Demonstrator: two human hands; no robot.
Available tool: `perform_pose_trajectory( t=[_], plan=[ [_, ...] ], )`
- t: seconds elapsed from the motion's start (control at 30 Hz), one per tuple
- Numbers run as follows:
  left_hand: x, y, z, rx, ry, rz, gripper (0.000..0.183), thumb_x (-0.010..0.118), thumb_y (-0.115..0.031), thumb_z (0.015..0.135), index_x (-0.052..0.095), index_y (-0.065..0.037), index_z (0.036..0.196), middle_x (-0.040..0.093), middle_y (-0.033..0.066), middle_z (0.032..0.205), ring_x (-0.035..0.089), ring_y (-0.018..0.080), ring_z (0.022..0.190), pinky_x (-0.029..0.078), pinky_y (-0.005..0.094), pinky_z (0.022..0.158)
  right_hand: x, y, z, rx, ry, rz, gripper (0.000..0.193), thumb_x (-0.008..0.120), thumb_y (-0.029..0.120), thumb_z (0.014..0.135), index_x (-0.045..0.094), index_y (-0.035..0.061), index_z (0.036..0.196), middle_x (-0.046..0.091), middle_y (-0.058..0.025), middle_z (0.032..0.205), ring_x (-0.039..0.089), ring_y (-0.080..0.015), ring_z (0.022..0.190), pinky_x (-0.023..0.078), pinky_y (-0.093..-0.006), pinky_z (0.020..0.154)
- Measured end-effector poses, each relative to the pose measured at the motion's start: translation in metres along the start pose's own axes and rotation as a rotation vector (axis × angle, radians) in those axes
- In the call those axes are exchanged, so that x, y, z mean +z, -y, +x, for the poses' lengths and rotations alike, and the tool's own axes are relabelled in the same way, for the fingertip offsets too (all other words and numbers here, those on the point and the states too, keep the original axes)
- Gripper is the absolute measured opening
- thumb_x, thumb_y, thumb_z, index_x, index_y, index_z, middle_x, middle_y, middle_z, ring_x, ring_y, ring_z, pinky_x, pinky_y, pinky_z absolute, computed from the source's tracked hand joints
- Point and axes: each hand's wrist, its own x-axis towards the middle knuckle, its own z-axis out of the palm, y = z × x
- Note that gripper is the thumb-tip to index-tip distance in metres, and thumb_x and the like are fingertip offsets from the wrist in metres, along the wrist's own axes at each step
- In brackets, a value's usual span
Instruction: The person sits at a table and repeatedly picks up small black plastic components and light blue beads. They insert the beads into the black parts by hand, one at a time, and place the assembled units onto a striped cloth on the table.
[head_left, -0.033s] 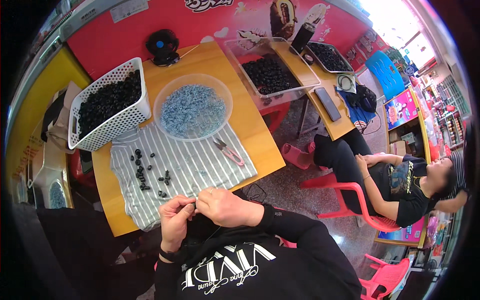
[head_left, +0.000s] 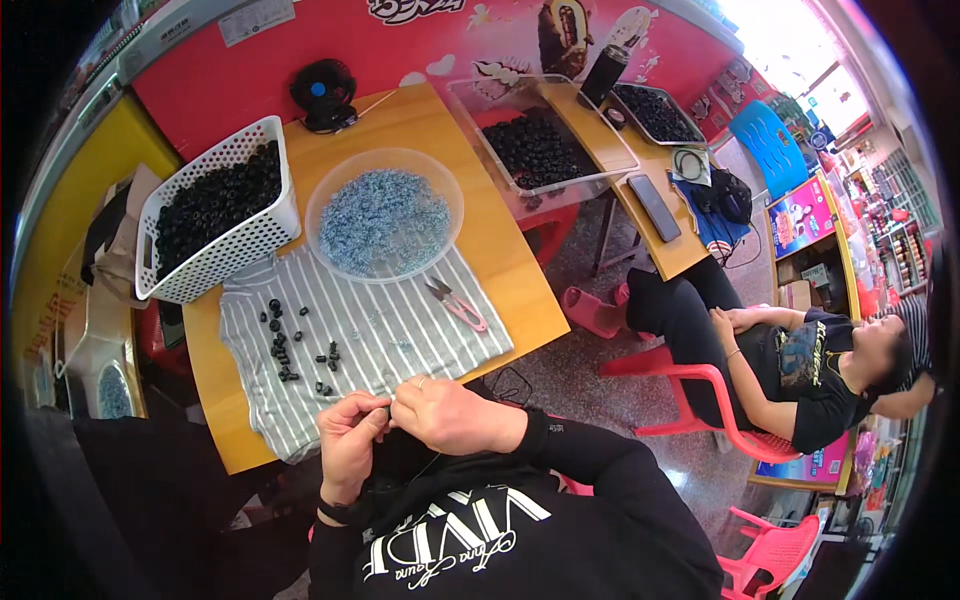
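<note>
My left hand [head_left: 350, 440] is closed in a pinch at the near edge of the table, with a small dark part [head_left: 388, 409] just showing at its fingertips. My right hand [head_left: 445, 412] meets it there, fingers curled and pressed together; whatever they grip is hidden. Beyond the hands a grey-and-white striped cloth [head_left: 400, 315] covers part of the wooden table. Small black plastic parts [head_left: 280, 350] lie in a loose group on it. Pink-handled thread snips [head_left: 462, 308] rest at the cloth's right side, near a few tiny pale blue pieces [head_left: 400, 343].
Behind the cloth stand a clear bowl [head_left: 325, 235] of pale blue pieces and a white basket [head_left: 225, 250] heaped with black parts. A small black fan [head_left: 325, 95] sits farther back. Right of the table is a clear bin [head_left: 625, 160]. A seated person [head_left: 790, 375] is at the right.
</note>
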Motion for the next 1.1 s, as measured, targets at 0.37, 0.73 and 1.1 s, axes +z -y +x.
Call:
perform_pose_trajectory(
  t=[0.37,0.73,1.1],
  plan=[
    [0.002,0.0,0.005,0.021,-0.04,-0.023,0.017,0.063,0.007,0.089,0.072,0.002,0.102,0.064,0.0053,0.087,0.058,0.0106,0.068,0.045,0.0221,0.062,0.003,-0.005,0.006,0.135,-0.125,0.331,0.013,0.066,0.0,0.079,0.053,0.0002,0.079,0.055,-0.0165,0.074,0.058,-0.0378,0.07,0.047,-0.0444,0.06],
    [0.014,0.008,0.006,0.044,-0.073,-0.04,0.017,0.061,0.003,0.093,0.072,0.003,0.106,0.062,0.0037,0.091,0.057,0.0084,0.072,0.045,0.0204,0.062,0.007,0.007,-0.004,0.727,-0.069,0.871,0.012,0.06,0.008,0.096,0.065,0.0003,0.088,0.059,-0.0035,0.067,0.056,-0.0073,0.059,0.045,-0.0256,0.052],
    [0.021,0.005,0.006,-0.055,-0.183,-0.1,0.014,0.061,-0.005,0.096,0.071,0.001,0.105,0.067,0.0026,0.089,0.061,0.0079,0.074,0.046,0.0212,0.064,0.01,0.005,0.004,0.282,-0.276,0.023,0.02,0.073,0.01,0.078,0.054,0.0065,0.076,0.052,-0.0115,0.067,0.057,-0.0309,0.063,0.045,-0.0425,0.054]
  ],
)
